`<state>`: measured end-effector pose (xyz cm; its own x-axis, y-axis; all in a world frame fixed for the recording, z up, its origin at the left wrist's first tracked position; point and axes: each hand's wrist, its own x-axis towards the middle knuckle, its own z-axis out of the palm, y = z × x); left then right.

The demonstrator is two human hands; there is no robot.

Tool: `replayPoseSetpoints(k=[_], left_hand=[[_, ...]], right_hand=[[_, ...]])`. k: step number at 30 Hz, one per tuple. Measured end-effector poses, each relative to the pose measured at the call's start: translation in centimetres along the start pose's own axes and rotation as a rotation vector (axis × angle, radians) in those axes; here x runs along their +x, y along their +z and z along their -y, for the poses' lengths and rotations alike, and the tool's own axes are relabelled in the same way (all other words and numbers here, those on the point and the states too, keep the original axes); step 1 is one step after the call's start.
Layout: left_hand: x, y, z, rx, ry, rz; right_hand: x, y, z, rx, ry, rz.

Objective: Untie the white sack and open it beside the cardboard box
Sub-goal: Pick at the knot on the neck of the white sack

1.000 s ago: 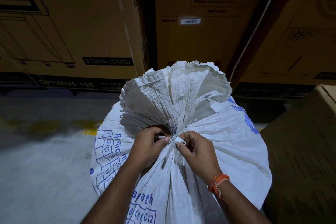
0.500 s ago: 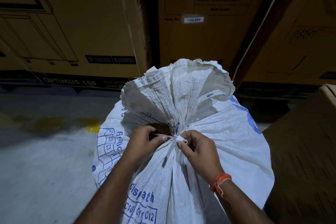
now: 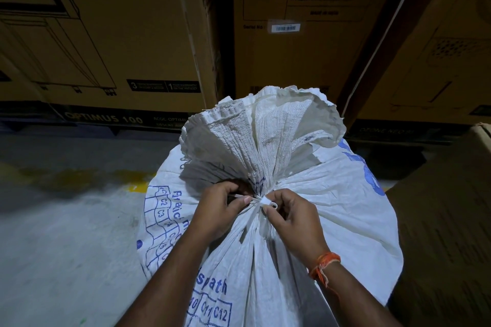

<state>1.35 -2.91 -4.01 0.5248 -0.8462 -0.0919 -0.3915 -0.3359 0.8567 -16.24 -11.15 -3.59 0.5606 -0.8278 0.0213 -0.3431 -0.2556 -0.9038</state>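
Note:
A full white woven sack (image 3: 332, 194) with blue print stands upright in front of me, its neck gathered and bound by a white tie (image 3: 263, 202). The loose mouth fans out above the tie. My left hand (image 3: 220, 210) pinches one strand of the tie from the left. My right hand (image 3: 295, 220), with an orange thread on its wrist, pinches the knot from the right. A brown cardboard box (image 3: 446, 233) stands right beside the sack on its right.
Tall printed cartons (image 3: 119, 34) stand in a row behind the sack, with a dark gap between them. Grey concrete floor (image 3: 61, 247) with a worn yellow line lies to the left.
Both hands have stayed at the knot with only small finger movements. The view has shifted slightly; the sack is still tied.

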Motion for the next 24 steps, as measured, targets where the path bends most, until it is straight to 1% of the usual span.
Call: replayPoseSetpoints(k=[4, 7, 10, 13, 18, 24], left_hand=[[-0.1, 0.2, -0.1, -0.001, -0.012, -0.01], [-0.2, 0.2, -0.3, -0.011, 0.003, 0.017], [-0.3, 0.4, -0.7, -0.005, 0.017, 0.008], [-0.5, 0.3, -0.9, 0.021, -0.004, -0.007], [-0.3, -0.9, 0.3, 0.026, -0.041, -0.009], [0.0, -0.7, 0.5, 0.043, -0.029, -0.034]], right_hand=[[0.1, 0.0, 0.0, -0.005, 0.003, -0.001], [0.0, 0.0, 0.2, 0.01, 0.009, 0.001], [0.0, -0.1, 0.3, 0.011, 0.013, 0.005], [0.0, -0.1, 0.3, -0.007, 0.005, 0.008], [0.0, -0.2, 0.3, -0.026, -0.002, 0.005], [0.1, -0.1, 0.2, -0.014, 0.012, 0.005]])
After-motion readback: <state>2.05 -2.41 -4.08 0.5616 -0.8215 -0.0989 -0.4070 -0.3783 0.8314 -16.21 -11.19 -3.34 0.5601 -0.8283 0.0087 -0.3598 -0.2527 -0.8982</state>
